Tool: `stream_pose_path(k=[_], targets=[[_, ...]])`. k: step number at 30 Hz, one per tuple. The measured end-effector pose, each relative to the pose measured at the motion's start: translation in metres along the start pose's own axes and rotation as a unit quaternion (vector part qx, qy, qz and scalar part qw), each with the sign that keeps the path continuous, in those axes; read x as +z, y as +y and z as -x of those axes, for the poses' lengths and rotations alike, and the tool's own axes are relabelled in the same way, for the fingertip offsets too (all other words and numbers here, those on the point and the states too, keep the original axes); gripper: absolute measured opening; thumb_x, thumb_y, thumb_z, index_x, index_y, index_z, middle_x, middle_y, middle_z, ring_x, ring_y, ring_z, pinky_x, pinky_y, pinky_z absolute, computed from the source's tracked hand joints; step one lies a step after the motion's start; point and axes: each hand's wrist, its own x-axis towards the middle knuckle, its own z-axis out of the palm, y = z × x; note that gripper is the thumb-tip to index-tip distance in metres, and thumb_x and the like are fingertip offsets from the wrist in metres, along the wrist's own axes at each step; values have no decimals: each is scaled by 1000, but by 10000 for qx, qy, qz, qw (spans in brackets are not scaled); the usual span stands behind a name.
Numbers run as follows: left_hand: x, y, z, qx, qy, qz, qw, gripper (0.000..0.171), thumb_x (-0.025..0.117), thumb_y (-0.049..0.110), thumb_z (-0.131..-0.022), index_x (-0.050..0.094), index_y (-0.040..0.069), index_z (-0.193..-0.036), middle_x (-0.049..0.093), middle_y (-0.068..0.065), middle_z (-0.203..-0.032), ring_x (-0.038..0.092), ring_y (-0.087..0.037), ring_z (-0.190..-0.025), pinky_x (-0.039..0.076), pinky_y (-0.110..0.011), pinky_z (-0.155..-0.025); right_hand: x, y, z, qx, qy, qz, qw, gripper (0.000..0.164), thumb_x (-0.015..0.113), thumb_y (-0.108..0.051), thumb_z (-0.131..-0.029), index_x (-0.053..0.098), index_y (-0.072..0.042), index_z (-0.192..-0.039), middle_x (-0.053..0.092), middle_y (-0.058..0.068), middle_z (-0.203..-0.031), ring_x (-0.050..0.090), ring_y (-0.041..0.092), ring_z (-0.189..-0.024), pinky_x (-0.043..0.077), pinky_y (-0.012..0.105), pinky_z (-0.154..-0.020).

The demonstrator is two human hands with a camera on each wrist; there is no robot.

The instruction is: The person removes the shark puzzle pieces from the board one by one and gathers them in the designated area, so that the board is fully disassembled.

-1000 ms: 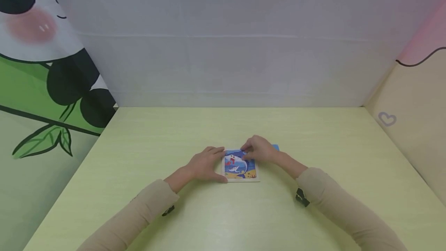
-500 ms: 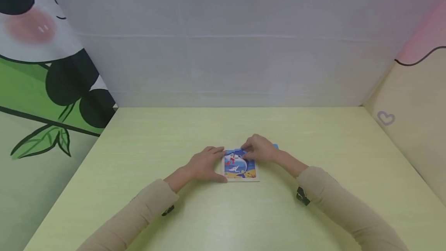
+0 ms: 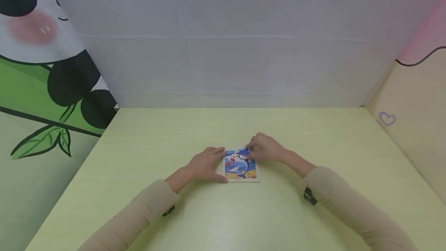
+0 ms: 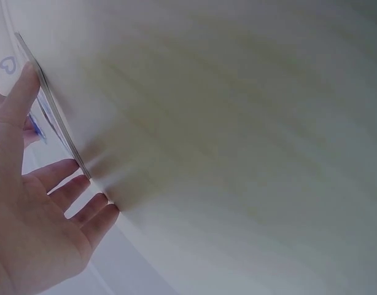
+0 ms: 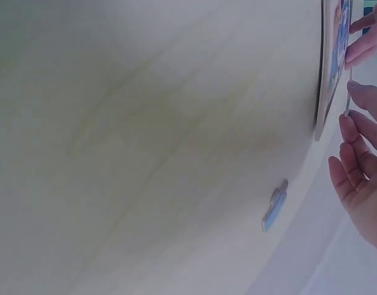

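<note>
A square jigsaw puzzle in a pale frame [image 3: 240,180] lies mid-table, with a whale and sea picture. My left hand [image 3: 205,164] steadies its left side, thumb at the near corner and fingers spread toward the far one. Those left fingers [image 4: 64,192] look fairly straight along the frame's edge. Over the puzzle's far right part, my right hand [image 3: 266,148] pinches a thin puzzle piece [image 5: 348,101] between thumb and fingertips. The piece appears tilted, edge-on in the right wrist view; its picture is mostly hidden. How it meets the puzzle below is unclear.
A loose blue puzzle piece [image 5: 274,206] lies on the table beyond the frame, hidden behind my right hand in the head view. The pale yellow-green table [image 3: 167,127] ends at a white back wall [image 3: 223,69]. Decorated panels flank both sides.
My right hand has shifted slightly right and away over the puzzle, and it now covers the loose blue piece that showed beside it. My left hand has stayed on the frame.
</note>
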Motion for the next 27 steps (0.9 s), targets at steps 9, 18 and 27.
stream_pose_path(k=[9, 18, 27], targets=[[0, -1, 1, 42, 61, 34, 10000, 90, 71, 55, -68, 40, 6, -137, 35, -9, -143, 32, -28, -129, 38, -46, -97, -14, 12, 20, -118, 229, 11, 9997, 28, 71, -21, -76, 71, -5, -98, 65, -3, -83, 51, 15, -79, 40, 26, -68], [4, -4, -2, 30, 56, -4, 10000, 91, 69, 57, -68, 39, 7, -137, 34, -8, -144, 31, -27, -129, 38, -46, -97, -31, 36, 52, 34, 429, 51, 9991, 24, 67, -14, -79, 69, -2, -99, 65, 1, -84, 52, 22, -82, 42, 30, -68], [6, -6, -1, 59, 61, -69, 9999, 92, 68, 59, -68, 39, 7, -138, 33, -7, -144, 31, -27, -130, 38, -45, -97, -37, 60, 80, 137, 601, 208, 9979, 22, 66, -10, -79, 68, 2, -98, 64, 1, -83, 51, 23, -81, 41, 32, -68]])
